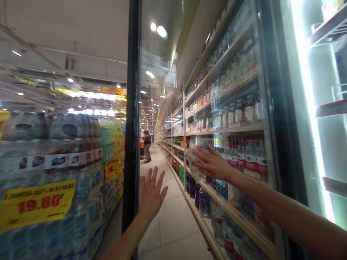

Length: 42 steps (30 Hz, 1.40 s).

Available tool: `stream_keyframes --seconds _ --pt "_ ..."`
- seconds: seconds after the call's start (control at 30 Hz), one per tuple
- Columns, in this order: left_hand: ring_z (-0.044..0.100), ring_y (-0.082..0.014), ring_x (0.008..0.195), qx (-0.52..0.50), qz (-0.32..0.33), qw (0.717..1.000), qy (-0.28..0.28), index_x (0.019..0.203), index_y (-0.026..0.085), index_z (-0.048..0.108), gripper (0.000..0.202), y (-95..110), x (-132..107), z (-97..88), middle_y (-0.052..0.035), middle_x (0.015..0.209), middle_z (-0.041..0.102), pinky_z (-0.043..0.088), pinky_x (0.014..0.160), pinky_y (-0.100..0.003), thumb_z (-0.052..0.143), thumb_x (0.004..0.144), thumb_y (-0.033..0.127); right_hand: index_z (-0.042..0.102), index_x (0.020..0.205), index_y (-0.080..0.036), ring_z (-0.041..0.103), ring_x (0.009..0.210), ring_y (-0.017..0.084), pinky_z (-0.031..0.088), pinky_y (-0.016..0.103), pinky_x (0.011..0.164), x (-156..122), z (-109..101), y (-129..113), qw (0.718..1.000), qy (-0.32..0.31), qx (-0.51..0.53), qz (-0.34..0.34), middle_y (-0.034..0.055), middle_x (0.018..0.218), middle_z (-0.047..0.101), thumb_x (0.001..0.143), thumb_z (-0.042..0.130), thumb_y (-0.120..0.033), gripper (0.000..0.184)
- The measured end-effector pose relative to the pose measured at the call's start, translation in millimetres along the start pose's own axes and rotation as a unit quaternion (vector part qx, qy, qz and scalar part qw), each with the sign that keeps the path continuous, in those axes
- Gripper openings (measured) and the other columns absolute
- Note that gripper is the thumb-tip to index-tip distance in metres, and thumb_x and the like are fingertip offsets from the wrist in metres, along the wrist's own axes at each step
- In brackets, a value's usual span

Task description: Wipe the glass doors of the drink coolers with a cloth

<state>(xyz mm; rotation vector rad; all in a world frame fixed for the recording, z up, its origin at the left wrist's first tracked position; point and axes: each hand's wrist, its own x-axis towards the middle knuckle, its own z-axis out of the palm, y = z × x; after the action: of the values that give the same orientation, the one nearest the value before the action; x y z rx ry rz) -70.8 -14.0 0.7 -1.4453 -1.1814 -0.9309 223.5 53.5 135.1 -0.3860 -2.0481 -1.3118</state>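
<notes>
My right hand (213,163) lies flat on a glass fridge door (173,108) that stands open in front of me. Its fingers are stretched over a crumpled white cloth (193,164), pinning it to the pane at about chest height. My left hand (151,195) is lower and to the left. It is open, with fingers spread and the palm against the same pane, near the door's black frame (132,126). Shelves of bottled drinks (238,112) show through the glass.
Stacked packs of bottled water (54,162) with a yellow price sign (36,204) fill the left side. The lit fridge interior (325,108) with wire shelves is at the right. A tiled aisle (168,216) runs ahead, and a person (147,145) stands far down it.
</notes>
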Motion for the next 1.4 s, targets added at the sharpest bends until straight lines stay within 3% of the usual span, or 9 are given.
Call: stream_keyframes --seconds 0.17,0.33,0.5,0.67,0.83,1.0,1.2,1.33,1.4 --pt "0.017 -0.0282 0.138 -0.003 -0.003 1.0 -0.001 0.139 0.023 0.031 0.054 -1 -1 3.1 -0.0125 0.147 0.026 0.023 0.107 -0.055 0.046 0.087 0.029 0.057 0.12 -0.026 0.026 0.134 0.032 0.023 0.057 0.103 -10 -11 27 0.937 0.109 -0.085 0.321 0.008 0.149 0.025 0.086 0.045 -0.028 0.036" --pt "0.015 -0.0297 0.138 -0.002 0.002 1.0 0.003 0.135 0.02 0.038 0.05 1 1 0.2 -0.0144 0.145 0.03 0.026 0.105 -0.057 0.046 0.087 0.029 0.056 0.116 -0.038 0.028 0.135 0.024 0.019 0.051 0.107 -24 -4 -14 1.0 -0.007 0.009 0.02 -0.0011 0.145 0.036 0.082 0.053 -0.03 0.036" --pt "0.016 -0.0303 0.138 0.007 -0.002 1.0 -0.004 0.134 0.019 0.039 0.048 4 1 -1.2 -0.0156 0.144 0.031 0.026 0.104 -0.056 0.045 0.088 0.029 0.055 0.12 -0.03 0.02 0.137 0.03 0.017 0.057 0.106 -11 11 -46 0.964 0.073 -0.031 0.253 0.0058 0.148 0.028 0.084 0.05 -0.027 0.036" --pt "0.017 -0.0293 0.138 0.022 0.038 0.998 -0.044 0.135 0.021 0.039 0.049 -4 -13 -8.7 -0.0122 0.146 0.03 0.027 0.105 -0.052 0.045 0.087 0.03 0.051 0.122 -0.035 0.022 0.137 0.025 0.012 0.052 0.11 19 24 -74 0.999 -0.004 0.034 -0.015 0.0003 0.147 0.033 0.085 0.05 -0.031 0.038" --pt "0.024 -0.0251 0.136 0.039 0.096 0.991 -0.085 0.133 0.023 0.041 0.048 -16 -40 -25.5 -0.0083 0.143 0.035 0.023 0.109 -0.047 0.046 0.086 0.028 0.05 0.126 -0.03 0.016 0.138 0.032 0.01 0.058 0.107 62 26 -79 0.974 0.033 0.015 0.224 0.0046 0.151 0.022 0.086 0.047 -0.027 0.04" --pt "0.033 -0.0203 0.132 0.03 0.101 0.991 -0.077 0.128 0.022 0.047 0.043 -33 -60 -46.8 -0.0052 0.137 0.046 0.008 0.113 -0.044 0.044 0.087 0.035 0.051 0.124 -0.029 0.02 0.138 0.024 0.008 0.051 0.112 69 44 -127 0.99 -0.028 0.113 -0.076 0.0011 0.148 0.029 0.086 0.047 -0.029 0.038" --pt "0.034 -0.0229 0.132 0.063 0.05 0.996 -0.034 0.127 0.018 0.048 0.042 -60 -55 -59.0 -0.0085 0.134 0.048 0.013 0.112 -0.046 0.043 0.086 0.027 0.051 0.125 -0.028 0.016 0.139 0.029 0.006 0.059 0.108 104 48 -135 0.986 0.031 0.101 0.126 0.0067 0.15 0.024 0.086 0.047 -0.025 0.039" --pt "0.029 -0.0262 0.134 0.084 0.037 0.995 -0.031 0.13 0.016 0.044 0.047 -68 -46 -60.8 -0.0132 0.138 0.042 0.018 0.11 -0.049 0.047 0.084 0.026 0.053 0.122 -0.028 0.021 0.137 0.022 0.012 0.05 0.111 83 57 -165 0.985 -0.019 0.142 -0.1 0.0015 0.147 0.031 0.088 0.045 -0.027 0.035" --pt "0.028 -0.0265 0.134 0.086 0.042 0.995 -0.031 0.13 0.015 0.044 0.047 -69 -42 -60.2 -0.0138 0.139 0.04 0.019 0.11 -0.049 0.047 0.084 0.025 0.055 0.118 -0.028 0.024 0.136 0.022 0.012 0.049 0.112 77 57 -167 0.983 -0.019 0.137 -0.122 0.0003 0.146 0.034 0.088 0.044 -0.028 0.032"
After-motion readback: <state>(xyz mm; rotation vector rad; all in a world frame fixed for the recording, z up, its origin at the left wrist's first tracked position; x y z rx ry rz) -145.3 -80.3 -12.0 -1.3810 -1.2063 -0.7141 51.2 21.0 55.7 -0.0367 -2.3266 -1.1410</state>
